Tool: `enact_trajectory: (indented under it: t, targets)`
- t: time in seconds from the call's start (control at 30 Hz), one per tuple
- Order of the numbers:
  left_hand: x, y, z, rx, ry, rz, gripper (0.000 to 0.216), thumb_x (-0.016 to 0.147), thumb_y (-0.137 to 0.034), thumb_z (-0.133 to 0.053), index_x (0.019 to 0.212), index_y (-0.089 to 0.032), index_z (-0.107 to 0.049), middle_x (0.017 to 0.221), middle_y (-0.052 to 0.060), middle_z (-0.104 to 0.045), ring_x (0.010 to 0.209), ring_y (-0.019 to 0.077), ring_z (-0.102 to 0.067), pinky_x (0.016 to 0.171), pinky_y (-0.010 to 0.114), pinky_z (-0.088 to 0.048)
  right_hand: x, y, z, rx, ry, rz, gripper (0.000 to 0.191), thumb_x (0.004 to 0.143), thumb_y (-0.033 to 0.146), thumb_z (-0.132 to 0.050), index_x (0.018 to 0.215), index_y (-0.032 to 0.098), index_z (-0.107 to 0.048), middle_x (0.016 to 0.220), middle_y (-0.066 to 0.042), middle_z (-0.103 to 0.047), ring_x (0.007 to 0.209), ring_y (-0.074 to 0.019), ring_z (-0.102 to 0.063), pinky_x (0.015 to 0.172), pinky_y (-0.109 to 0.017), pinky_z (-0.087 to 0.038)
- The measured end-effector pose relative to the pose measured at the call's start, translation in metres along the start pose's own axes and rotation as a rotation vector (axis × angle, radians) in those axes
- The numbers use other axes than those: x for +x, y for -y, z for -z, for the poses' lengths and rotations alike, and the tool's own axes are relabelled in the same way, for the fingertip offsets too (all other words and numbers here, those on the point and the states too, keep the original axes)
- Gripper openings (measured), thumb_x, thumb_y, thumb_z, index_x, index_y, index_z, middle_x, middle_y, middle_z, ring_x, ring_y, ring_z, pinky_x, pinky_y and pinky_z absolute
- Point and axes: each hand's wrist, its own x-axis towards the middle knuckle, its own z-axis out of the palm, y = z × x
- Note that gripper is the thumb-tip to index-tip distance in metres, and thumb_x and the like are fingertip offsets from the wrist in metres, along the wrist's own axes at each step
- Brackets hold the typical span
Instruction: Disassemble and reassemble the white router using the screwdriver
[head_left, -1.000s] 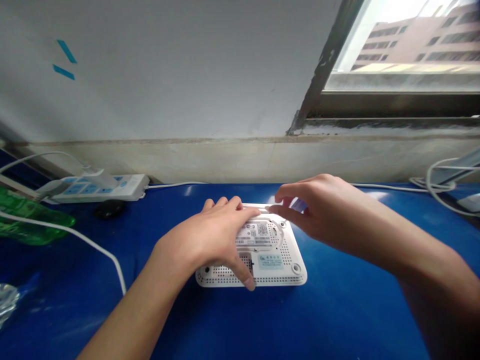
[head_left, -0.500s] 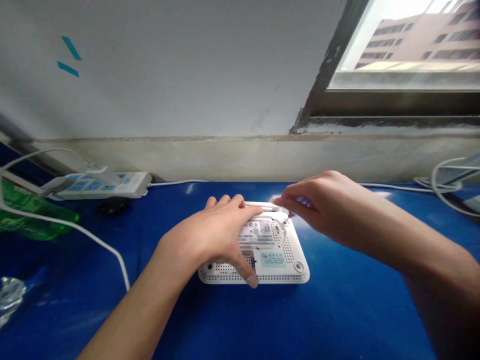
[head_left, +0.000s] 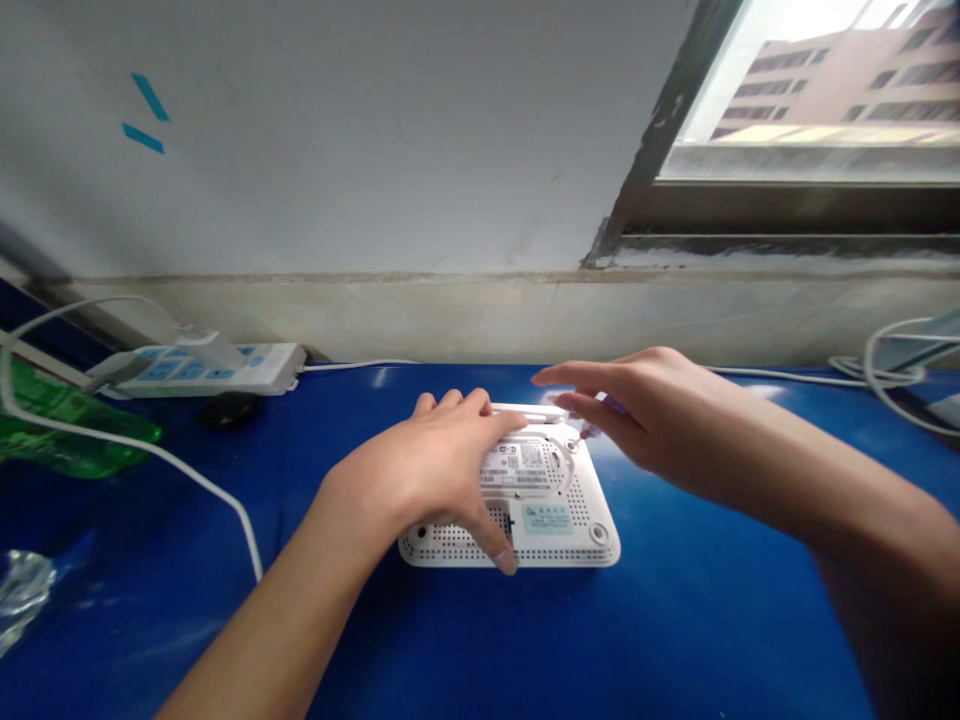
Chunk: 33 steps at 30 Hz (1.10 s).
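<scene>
A white router (head_left: 581, 500) lies bottom up on the blue table, showing vent holes, a printed label and corner screw holes. My left hand (head_left: 427, 475) spans it and holds it down, thumb at the front edge and fingers over the back edge. At its back right corner, my right hand (head_left: 634, 405) is around a small screwdriver (head_left: 592, 428) with a clear handle, mostly hidden by the fingers. The screwdriver's tip is near the corner screw hole (head_left: 574, 446); I cannot tell if it touches. The right index finger is stretched out, off the handle.
To the left are a white power strip (head_left: 281, 368) with a plugged-in adapter, a black mouse-like object (head_left: 229, 409), a green plastic bottle (head_left: 82, 425) and a white cable (head_left: 187, 475). Coiled cables (head_left: 874, 372) lie at the far right. A wall (head_left: 420, 320) bounds the table's back.
My right index finger has straightened and lifted away from the thumb, and the hand has shifted slightly right. My left hand and the router stay as they were.
</scene>
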Motion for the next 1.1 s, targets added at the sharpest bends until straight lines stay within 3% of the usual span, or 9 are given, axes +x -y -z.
enact_trajectory:
  t: [0.13, 0.33, 0.4, 0.53, 0.7, 0.77, 0.87, 0.97, 1.1]
  targets:
    - [-0.0003, -0.0008, 0.0008, 0.005, 0.014, 0.004, 0.112, 0.053, -0.071, -0.081, 0.154, -0.042, -0.04, 0.132, 0.006, -0.052, 0.121, 0.0381, -0.048, 0.111, 0.057, -0.034, -0.0048, 0.0029, 0.0019, 0.022, -0.04, 0.069, 0.072, 0.084, 0.012, -0.064, 0.15, 0.036, -0.049, 0.115, -0.003, -0.078, 0.08, -0.0195, -0.074, 0.061, -0.026, -0.05]
    - [0.0002, -0.0006, 0.0007, 0.002, 0.018, 0.007, 0.113, 0.052, -0.073, -0.082, 0.153, -0.041, -0.042, 0.133, 0.006, -0.051, 0.123, 0.039, -0.047, 0.114, 0.058, -0.03, 0.0013, 0.0021, -0.0033, -0.004, -0.02, 0.011, 0.023, 0.094, 0.03, -0.064, 0.113, 0.026, -0.076, 0.088, -0.005, -0.08, 0.067, -0.0186, -0.073, 0.056, -0.025, -0.048]
    - [0.0, 0.0, 0.0, 0.0, 0.014, 0.004, 0.112, 0.053, -0.073, -0.081, 0.153, -0.041, -0.042, 0.134, 0.006, -0.051, 0.123, 0.0392, -0.047, 0.113, 0.059, -0.03, 0.001, 0.0004, -0.0042, 0.001, -0.031, 0.028, 0.026, 0.096, 0.023, -0.06, 0.118, 0.025, -0.075, 0.092, -0.006, -0.081, 0.072, -0.0187, -0.074, 0.058, -0.025, -0.048]
    - [0.0004, 0.0008, -0.0016, -0.002, 0.008, 0.011, 0.117, 0.049, -0.072, -0.085, 0.154, -0.042, -0.041, 0.134, 0.006, -0.051, 0.123, 0.0403, -0.046, 0.112, 0.059, -0.03, -0.0045, 0.0009, -0.0023, -0.016, -0.081, 0.094, 0.059, 0.086, 0.015, -0.066, 0.142, 0.032, -0.058, 0.117, -0.005, -0.077, 0.09, -0.022, -0.075, 0.064, -0.026, -0.051]
    - [0.0022, 0.0003, -0.0026, -0.004, -0.003, 0.011, 0.115, 0.049, -0.07, -0.086, 0.151, -0.039, -0.045, 0.132, 0.006, -0.053, 0.122, 0.0401, -0.047, 0.111, 0.057, -0.031, -0.0002, 0.0019, -0.0024, -0.017, -0.032, 0.02, 0.027, 0.094, 0.041, -0.065, 0.116, 0.027, -0.074, 0.093, -0.005, -0.079, 0.068, -0.0193, -0.072, 0.057, -0.027, -0.048]
    - [0.0022, 0.0004, -0.0029, -0.006, -0.004, 0.011, 0.114, 0.05, -0.07, -0.086, 0.151, -0.04, -0.045, 0.132, 0.006, -0.053, 0.122, 0.0404, -0.047, 0.111, 0.058, -0.032, 0.0015, 0.0009, -0.0028, -0.007, -0.027, 0.008, 0.026, 0.099, 0.038, -0.059, 0.118, 0.027, -0.073, 0.086, -0.004, -0.079, 0.063, -0.0178, -0.071, 0.054, -0.026, -0.046]
    - [0.0014, 0.0008, -0.0033, -0.002, -0.009, 0.009, 0.114, 0.05, -0.069, -0.087, 0.152, -0.042, -0.043, 0.134, 0.006, -0.052, 0.124, 0.0419, -0.046, 0.111, 0.059, -0.031, -0.0008, 0.0012, -0.0011, 0.014, -0.036, 0.047, 0.052, 0.094, 0.019, -0.058, 0.143, 0.034, -0.057, 0.1, -0.003, -0.08, 0.072, -0.018, -0.073, 0.057, -0.025, -0.046]
    - [0.001, 0.0007, -0.0033, 0.002, -0.01, 0.016, 0.117, 0.049, -0.068, -0.088, 0.154, -0.042, -0.041, 0.137, 0.007, -0.05, 0.125, 0.0422, -0.045, 0.111, 0.059, -0.031, -0.003, 0.004, 0.0005, 0.0, -0.04, 0.079, 0.073, 0.084, 0.014, -0.064, 0.151, 0.037, -0.047, 0.118, -0.003, -0.076, 0.084, -0.0204, -0.074, 0.064, -0.027, -0.05]
    - [0.0018, 0.0002, -0.0029, -0.01, -0.004, 0.019, 0.114, 0.049, -0.068, -0.088, 0.151, -0.041, -0.045, 0.13, 0.006, -0.053, 0.119, 0.0389, -0.048, 0.111, 0.059, -0.031, 0.0023, 0.0025, -0.0033, -0.034, -0.028, 0.015, 0.037, 0.093, 0.036, -0.065, 0.13, 0.029, -0.067, 0.105, -0.005, -0.079, 0.077, -0.0215, -0.074, 0.06, -0.028, -0.048]
